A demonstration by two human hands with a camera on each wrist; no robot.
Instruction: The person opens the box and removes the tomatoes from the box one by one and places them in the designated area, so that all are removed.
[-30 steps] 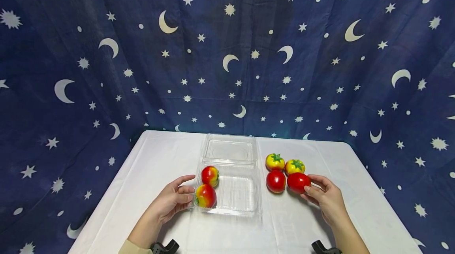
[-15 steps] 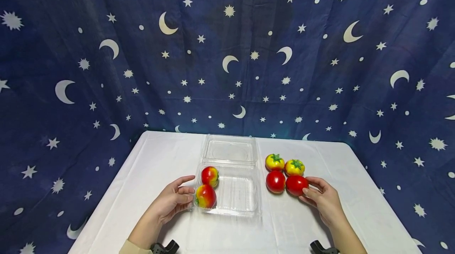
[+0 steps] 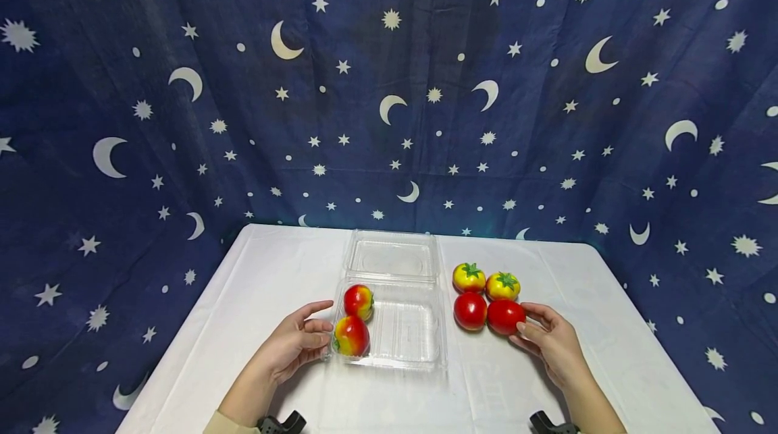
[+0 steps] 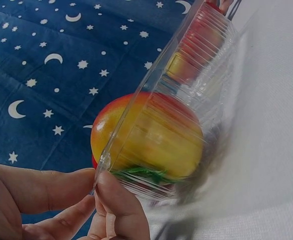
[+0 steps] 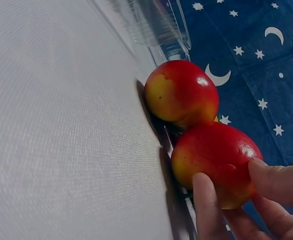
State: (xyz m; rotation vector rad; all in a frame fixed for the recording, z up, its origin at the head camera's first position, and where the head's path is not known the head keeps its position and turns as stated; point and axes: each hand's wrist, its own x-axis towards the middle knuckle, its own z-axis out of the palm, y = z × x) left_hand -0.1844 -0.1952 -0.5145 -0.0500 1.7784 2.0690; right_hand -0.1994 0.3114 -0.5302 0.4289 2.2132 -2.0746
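Observation:
My left hand [image 3: 296,341] pinches the left rim of a clear plastic clamshell box [image 3: 408,329] between thumb and fingertips; the left wrist view shows the box wall [image 4: 108,150] between them. Inside the box, along its left side, are two red-and-yellow toy persimmons, a front one [image 3: 352,335] and a back one [image 3: 359,301]. To the right of the box, my right hand [image 3: 554,343] holds a red toy persimmon [image 3: 506,316] by its right side, thumb and fingers on it [image 5: 216,160]. It touches another red one [image 3: 471,311] on its left.
Behind the red pair sit two yellow-topped persimmons with green leaves, a left one [image 3: 469,278] and a right one [image 3: 503,286]. The box's lid [image 3: 393,255] lies back, unfolded. A white cloth [image 3: 389,400] covers the table, and a dark blue curtain [image 3: 340,117] hangs behind.
My right hand has lowered the red persimmon slightly and shifted it left, next to the other red one. My left hand and the box have stayed put.

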